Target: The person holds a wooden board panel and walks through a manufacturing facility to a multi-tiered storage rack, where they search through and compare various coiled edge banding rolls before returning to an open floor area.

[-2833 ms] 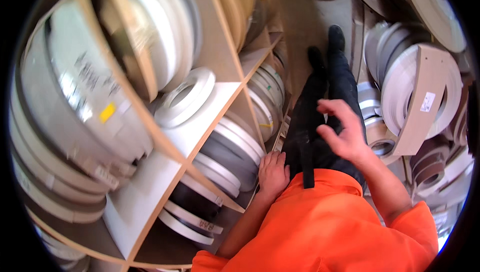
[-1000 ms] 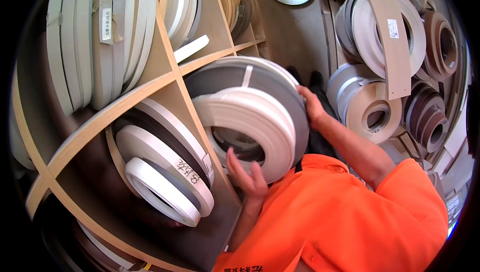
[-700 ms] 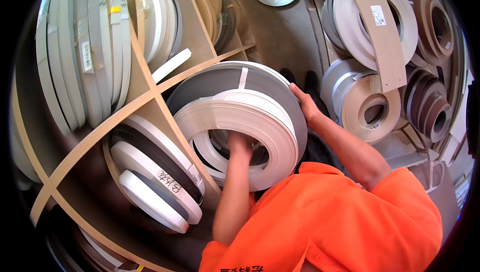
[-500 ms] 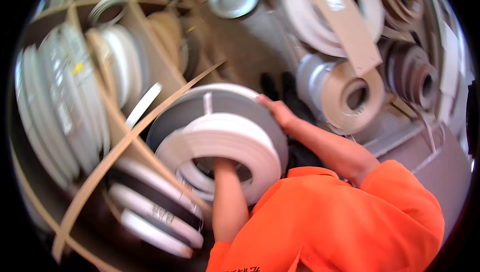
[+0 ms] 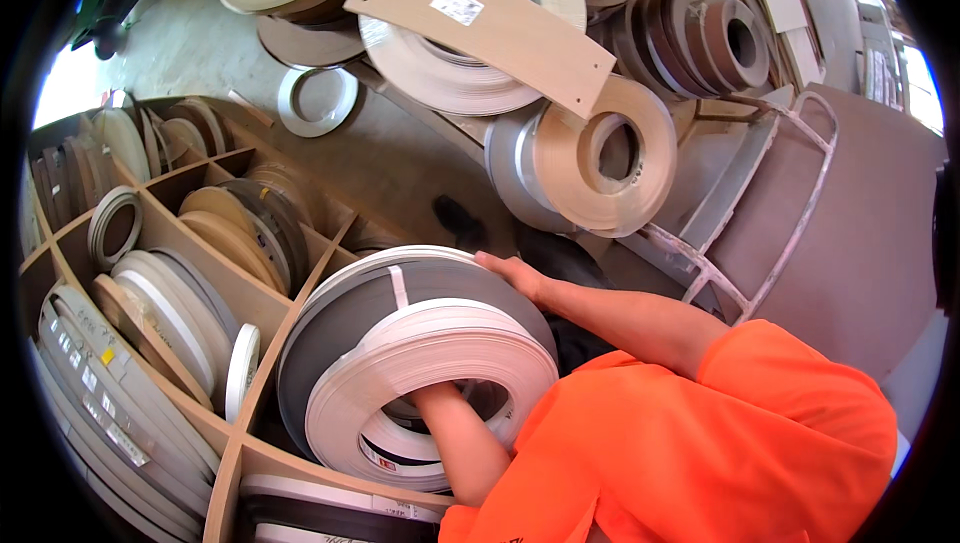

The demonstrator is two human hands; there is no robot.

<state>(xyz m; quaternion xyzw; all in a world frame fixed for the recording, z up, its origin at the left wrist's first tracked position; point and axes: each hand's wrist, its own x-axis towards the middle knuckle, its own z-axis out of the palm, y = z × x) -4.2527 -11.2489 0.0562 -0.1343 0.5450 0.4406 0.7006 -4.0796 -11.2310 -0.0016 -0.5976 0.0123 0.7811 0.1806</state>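
Note:
A wide white roll of edge banding [image 5: 350, 403] leans toward me in a wooden compartment, its round hole facing me. My left hand [image 5: 432, 398] reaches into that hole; its fingers are hidden inside. Behind the white roll stands a larger grey roll of edge banding [image 5: 330, 318] with a pale outer rim and a strip of tape across its face. At the upper right of this rim is my right hand [image 5: 512, 273], its fingers curled over the edge. The two rolls lean against each other.
Wooden dividers [image 5: 232, 458] split the rack, with several upright rolls [image 5: 140, 423] at left. Beyond, a brown board [image 5: 490, 23] lies across a large white roll [image 5: 440, 83]. A tan roll [image 5: 655, 168] and a metal-tube frame [image 5: 825, 138] stand right. A loose ring [image 5: 347, 103] lies on the floor.
My view has turned and sharpened, showing more of the rack's far end and the floor beyond. Both hands keep their places on the rolls: left in the hole, right on the grey roll's rim.

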